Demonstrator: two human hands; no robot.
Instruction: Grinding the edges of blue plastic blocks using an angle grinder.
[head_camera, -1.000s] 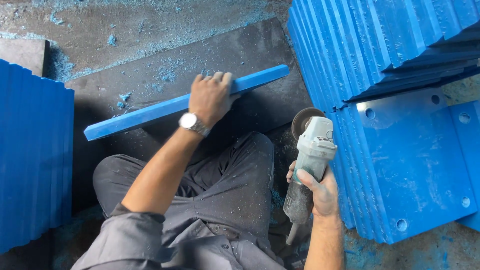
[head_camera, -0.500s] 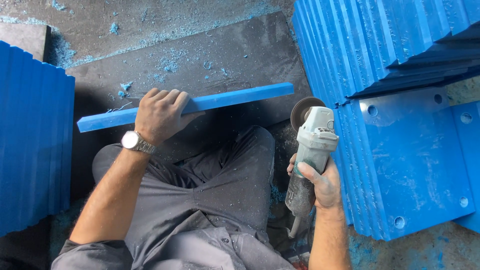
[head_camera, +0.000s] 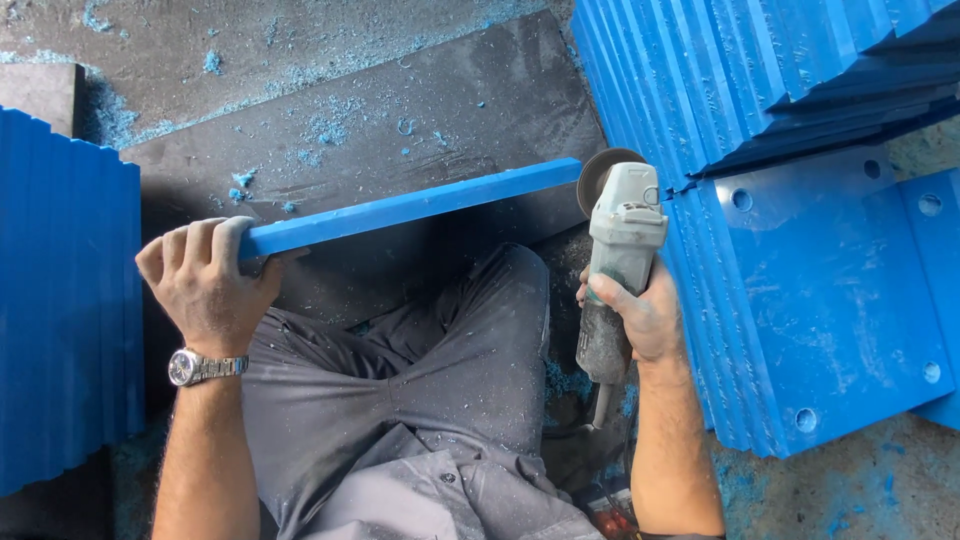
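Stack at our left: we see a stack of blue plates (head_camera: 62, 300) standing on edge just beside our left hand; a sideways slip of the hand could knock into it, we judge.
Left hand: our left hand (head_camera: 208, 285) is wrapped around the left end of the blue strip (head_camera: 410, 207); the fingers (head_camera: 190, 248) are curled tight over its top edge, thumb tucked under; a wristwatch (head_camera: 195, 366) sits on the wrist.
Strip: it runs from our left hand up and to the right over the dark slab (head_camera: 380, 130), its far end just beside the grinder's disc (head_camera: 598, 175); held only at one end, it could twist or kick if the disc bites it, we think; whether the far end rests on anything we cannot tell.
Lap: our grey trousers (head_camera: 430, 370) lie right below the strip and the tool; chips could fall on them, and a slipped disc would come towards the leg.
Right hand: our right hand (head_camera: 640, 320) grips the body of the angle grinder (head_camera: 618, 270); fingers closed fully round it, disc end pointing away from us; its cord trails down beside the forearm and might snag.
Stack at our right: drilled blue plates (head_camera: 820, 300) lean close against the grinder; the disc could graze their edges.
Floor: blue shavings (head_camera: 330, 125) are scattered about; slippery footing for the strip, perhaps.
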